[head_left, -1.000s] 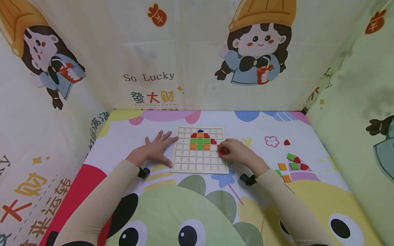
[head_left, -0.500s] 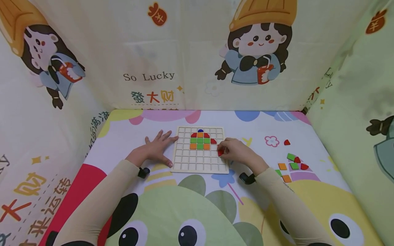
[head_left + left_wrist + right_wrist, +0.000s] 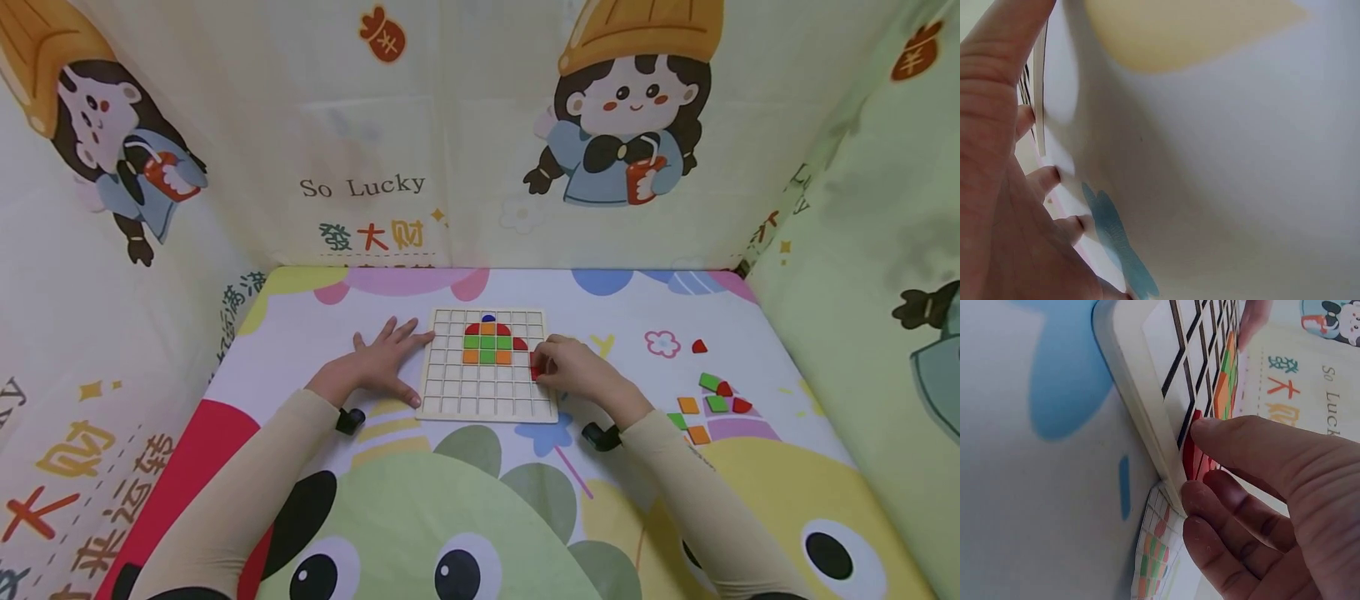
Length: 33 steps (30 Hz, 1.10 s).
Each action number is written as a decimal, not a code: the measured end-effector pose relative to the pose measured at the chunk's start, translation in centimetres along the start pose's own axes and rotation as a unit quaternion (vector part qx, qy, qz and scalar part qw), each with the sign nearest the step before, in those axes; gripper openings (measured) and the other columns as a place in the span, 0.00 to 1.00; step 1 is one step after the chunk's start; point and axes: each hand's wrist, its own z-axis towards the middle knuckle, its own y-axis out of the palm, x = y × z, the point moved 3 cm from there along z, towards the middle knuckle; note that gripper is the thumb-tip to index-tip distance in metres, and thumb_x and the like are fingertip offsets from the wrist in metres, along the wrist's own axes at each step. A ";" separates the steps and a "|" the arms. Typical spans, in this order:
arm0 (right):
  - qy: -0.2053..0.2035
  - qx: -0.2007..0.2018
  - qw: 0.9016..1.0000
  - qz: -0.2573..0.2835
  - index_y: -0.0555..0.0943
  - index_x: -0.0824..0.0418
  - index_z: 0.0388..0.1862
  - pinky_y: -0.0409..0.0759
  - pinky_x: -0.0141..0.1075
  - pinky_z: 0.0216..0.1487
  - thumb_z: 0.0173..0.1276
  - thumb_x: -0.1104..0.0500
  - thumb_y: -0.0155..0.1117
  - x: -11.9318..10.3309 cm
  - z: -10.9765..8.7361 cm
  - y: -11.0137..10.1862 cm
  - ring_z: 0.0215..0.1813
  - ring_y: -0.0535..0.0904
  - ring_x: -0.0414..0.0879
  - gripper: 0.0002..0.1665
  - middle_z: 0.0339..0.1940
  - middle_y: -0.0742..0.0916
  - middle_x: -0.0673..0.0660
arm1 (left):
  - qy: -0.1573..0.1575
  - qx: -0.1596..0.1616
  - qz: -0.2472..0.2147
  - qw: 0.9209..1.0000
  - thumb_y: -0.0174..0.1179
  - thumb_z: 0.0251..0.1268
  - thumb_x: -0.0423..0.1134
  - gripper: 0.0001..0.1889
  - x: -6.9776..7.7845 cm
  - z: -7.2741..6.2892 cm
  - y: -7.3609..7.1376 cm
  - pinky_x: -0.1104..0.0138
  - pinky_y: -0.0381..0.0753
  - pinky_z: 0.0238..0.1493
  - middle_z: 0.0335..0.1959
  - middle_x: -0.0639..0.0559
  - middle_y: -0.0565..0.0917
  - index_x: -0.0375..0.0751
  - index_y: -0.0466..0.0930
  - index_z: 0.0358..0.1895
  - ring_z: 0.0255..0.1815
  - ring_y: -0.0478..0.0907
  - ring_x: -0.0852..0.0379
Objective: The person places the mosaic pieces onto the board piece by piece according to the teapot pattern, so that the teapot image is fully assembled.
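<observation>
A pale grid board (image 3: 487,400) lies flat on the table, with red, orange, green and blue tiles (image 3: 487,343) set in its upper middle cells. At its left edge rests my left hand (image 3: 378,367), fingers spread, a fingertip and the thumb at the frame. My right hand (image 3: 581,371) is over the right edge of the board. Its thumb and fingers pinch a red tile (image 3: 1192,450) low over the rightmost column, seen close up in the right wrist view. More red shows just beyond that tile, partly hidden by the thumb.
To the right lie loose green, orange and red tiles (image 3: 717,406), with one red tile (image 3: 699,347) apart from them. In the right wrist view a printed sheet (image 3: 1154,556) with a coloured grid pattern shows beside the board. Patterned cloth walls (image 3: 480,233) enclose the table.
My right hand has shifted very slightly away from me, and the red tile at its fingertips has moved a little up the board's right column. The left hand stays put.
</observation>
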 end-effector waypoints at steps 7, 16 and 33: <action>0.006 0.017 1.000 -0.004 0.86 0.58 0.46 0.81 0.37 0.44 0.69 0.61 0.70 0.7 -0.9 -1.1 0.40 0.77 0.46 0.08 0.39 0.84 0.51 | 0.003 0.005 0.003 1.000 0.76 0.36 0.75 0.69 0.0 0.1 0.0 0.14 0.35 0.62 0.88 0.47 0.37 0.66 0.47 0.85 0.85 0.27 0.32; 0.020 0.038 0.999 -0.014 0.86 0.60 0.46 0.77 0.38 0.41 0.70 0.59 0.69 2.6 -2.7 -2.6 0.37 0.76 0.45 0.08 0.34 0.83 0.51 | 0.010 0.011 0.008 1.000 0.75 0.34 0.77 0.69 -0.3 0.3 0.3 0.14 0.36 0.61 0.88 0.46 0.37 0.66 0.47 0.85 0.85 0.28 0.31; 0.077 0.064 0.994 -0.041 0.86 0.63 0.46 0.83 0.48 0.49 0.71 0.62 0.67 7.4 -7.2 -3.8 0.41 0.79 0.51 0.08 0.39 0.85 0.56 | 0.013 0.007 0.001 1.000 0.76 0.36 0.75 0.68 -0.1 0.0 0.0 0.14 0.35 0.61 0.88 0.46 0.37 0.65 0.47 0.85 0.85 0.28 0.31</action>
